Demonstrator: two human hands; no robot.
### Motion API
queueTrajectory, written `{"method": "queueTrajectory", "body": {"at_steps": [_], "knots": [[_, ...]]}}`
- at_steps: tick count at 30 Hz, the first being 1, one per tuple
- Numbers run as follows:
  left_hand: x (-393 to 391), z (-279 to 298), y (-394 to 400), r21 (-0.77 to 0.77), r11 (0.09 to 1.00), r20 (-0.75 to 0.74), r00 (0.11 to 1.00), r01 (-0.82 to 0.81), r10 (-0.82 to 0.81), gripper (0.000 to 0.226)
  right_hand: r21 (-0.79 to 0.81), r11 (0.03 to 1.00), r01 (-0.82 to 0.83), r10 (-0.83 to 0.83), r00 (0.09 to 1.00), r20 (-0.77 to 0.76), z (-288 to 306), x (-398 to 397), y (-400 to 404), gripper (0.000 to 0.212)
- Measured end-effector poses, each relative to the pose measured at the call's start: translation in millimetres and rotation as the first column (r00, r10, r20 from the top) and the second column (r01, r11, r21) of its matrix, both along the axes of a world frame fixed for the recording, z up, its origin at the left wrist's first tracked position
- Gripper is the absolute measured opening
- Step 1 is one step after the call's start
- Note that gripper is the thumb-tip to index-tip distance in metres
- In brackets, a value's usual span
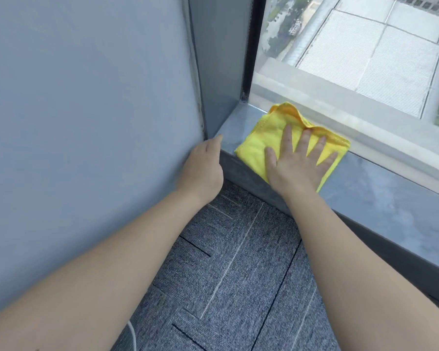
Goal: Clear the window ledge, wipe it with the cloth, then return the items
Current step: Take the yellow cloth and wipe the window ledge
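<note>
The cloth [276, 138] lies on the window ledge [380, 188] near its left end, its far edge against the window glass [365, 46]. The right hand [299, 163] lies flat on the cloth, fingers spread. The left hand [203, 171] is just left of the ledge's front corner, against the wall [86, 110], with the carpet [238, 274] below the ledge.

This is looking like an office high up in a tall building: grey carpet tiles [238, 262] are covering the floor, a plain grey wall [86, 97] is meeting a metal-framed window [365, 59], and rooftops [370, 64] are showing far below.
</note>
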State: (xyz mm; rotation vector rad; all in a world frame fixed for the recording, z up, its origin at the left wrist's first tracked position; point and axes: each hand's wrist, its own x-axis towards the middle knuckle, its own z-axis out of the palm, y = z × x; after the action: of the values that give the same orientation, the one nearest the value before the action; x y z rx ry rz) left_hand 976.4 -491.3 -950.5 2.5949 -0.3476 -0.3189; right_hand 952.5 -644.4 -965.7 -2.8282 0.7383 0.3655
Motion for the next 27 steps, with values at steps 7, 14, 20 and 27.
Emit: {"method": "queueTrajectory", "body": {"at_steps": [7, 14, 20, 27], "knots": [[0.4, -1.5, 2.8, -0.113, 0.992, -0.007, 0.998, -0.064, 0.063, 0.056, 0.013, 0.990, -0.139, 0.139, 0.990, 0.032, 0.9, 26.9, 25.8, 0.055], [-3.1, 1.9, 5.8, -0.140, 0.990, 0.019, 1.000, -0.013, 0.015, 0.057, -0.002, 0.958, -0.285, 0.285, 0.958, 0.037, -0.7, 44.8, 43.5, 0.055], [-6.1, 3.4, -3.9, -0.118, 0.993, 0.105, 0.994, 0.011, 0.001, 0.056, -0.015, 0.955, -0.296, 0.296, 0.953, 0.066, -2.4, 23.4, 25.3, 0.057], [-19.8, 9.5, -35.6, -0.096, 0.990, 0.083, 0.992, 0.105, -0.097, 0.055, 0.013, 0.976, -0.216, 0.215, 0.975, 0.058, -0.6, -20.6, -17.4, 0.057]]}}
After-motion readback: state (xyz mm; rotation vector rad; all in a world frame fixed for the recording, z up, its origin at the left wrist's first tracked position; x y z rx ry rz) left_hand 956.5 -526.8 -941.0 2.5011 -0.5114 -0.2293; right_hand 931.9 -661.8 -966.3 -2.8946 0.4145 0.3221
